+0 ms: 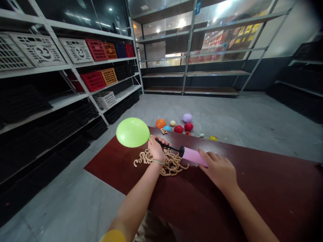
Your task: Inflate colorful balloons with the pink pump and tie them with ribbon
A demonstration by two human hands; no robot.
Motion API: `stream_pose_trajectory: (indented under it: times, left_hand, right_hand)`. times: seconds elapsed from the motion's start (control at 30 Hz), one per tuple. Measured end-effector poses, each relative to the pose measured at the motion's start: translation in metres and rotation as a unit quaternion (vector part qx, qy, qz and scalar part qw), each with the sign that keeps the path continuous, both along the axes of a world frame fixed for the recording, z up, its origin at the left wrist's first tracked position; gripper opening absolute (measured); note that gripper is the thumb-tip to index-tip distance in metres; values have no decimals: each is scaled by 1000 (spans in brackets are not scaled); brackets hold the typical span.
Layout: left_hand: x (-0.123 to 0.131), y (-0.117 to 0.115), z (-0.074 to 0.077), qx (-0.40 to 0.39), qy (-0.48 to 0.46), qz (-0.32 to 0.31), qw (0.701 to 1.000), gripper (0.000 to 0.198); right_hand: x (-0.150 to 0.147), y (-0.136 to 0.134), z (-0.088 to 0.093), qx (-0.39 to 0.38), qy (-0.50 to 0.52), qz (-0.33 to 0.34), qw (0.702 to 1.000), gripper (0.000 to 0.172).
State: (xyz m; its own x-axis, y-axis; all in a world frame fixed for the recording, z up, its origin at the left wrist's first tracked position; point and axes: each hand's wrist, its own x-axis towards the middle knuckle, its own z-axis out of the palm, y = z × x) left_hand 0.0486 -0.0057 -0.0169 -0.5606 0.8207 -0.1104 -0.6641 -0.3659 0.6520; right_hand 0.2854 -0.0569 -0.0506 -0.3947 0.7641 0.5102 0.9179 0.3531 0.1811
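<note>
A pink balloon pump with a black handle and rod stretches between my hands above the table. My left hand is closed at its black end, where the neck of an inflated green balloon meets it. The balloon sticks out to the left. My right hand wraps round the far right part of the pink barrel. Beneath my left hand lies a heap of curly beige pieces, partly hidden by that hand and wrist.
Beyond the table, several balloons lie on the floor, among them an orange balloon and a purple balloon. Left stands a shelf rack with plastic crates. Metal shelving lines the back wall.
</note>
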Motion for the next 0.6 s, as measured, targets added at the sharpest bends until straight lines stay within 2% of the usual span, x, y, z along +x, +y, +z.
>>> stream_pose_trajectory:
  times: [0.13,0.23,0.33,0.5,0.6]
  left_hand:
    - [-32,2,10,-8,-7,54,998,15]
    - [-39,3,11,-8,-6,86,996,15]
    - [-22,1,6,2,1,71,997,15]
    - [21,-5,-12,5,38,-28,999,22]
    - [24,-4,-15,1,45,-44,998,23]
  right_hand:
    - [17,7,-1,17,-6,-17,1000,40]
    - [11,7,-4,0,-5,-24,1000,40]
    - [-9,-1,-6,-26,3,-17,1000,42]
    - [-40,-14,-10,-75,47,-4,996,51]
    - [-38,-12,-9,-82,46,1,996,47]
